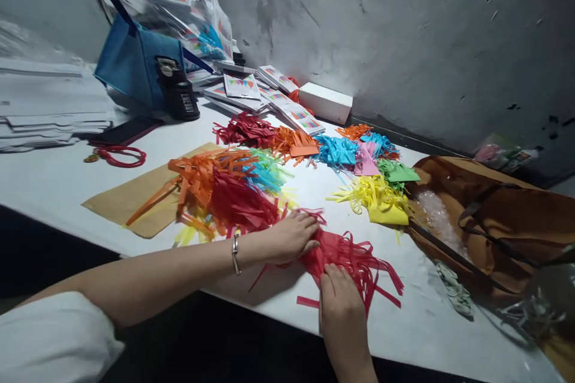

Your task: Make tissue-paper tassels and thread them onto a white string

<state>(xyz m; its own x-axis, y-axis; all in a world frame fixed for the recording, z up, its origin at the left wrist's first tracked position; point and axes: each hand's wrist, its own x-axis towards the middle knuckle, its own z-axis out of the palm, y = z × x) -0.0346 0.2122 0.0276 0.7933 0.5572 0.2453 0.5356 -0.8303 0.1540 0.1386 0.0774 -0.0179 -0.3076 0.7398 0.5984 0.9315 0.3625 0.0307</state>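
Note:
A red fringed tissue paper tassel (pixel 335 244) lies spread near the table's front edge, its cut strips fanning to the right. My left hand (pixel 291 236), with a silver bracelet at the wrist, holds the left side of the red paper with bent fingers. My right hand (pixel 344 302) is closed on its near edge, and the thumb is hidden. Beside my left forearm lies a heap of fringed paper: an orange bundle (pixel 197 179), a dark red bundle (pixel 242 200) and a light blue bundle (pixel 269 170).
Farther back lie blue fringed paper (pixel 336 151), yellow fringed paper (pixel 389 212) and green fringed paper (pixel 398 170). Flat printed packs (pixel 242 87) are piled near a white box (pixel 326 103). A black bottle (pixel 182 93) stands by a blue bag (pixel 139 60). A brown bag (pixel 489 215) lies right.

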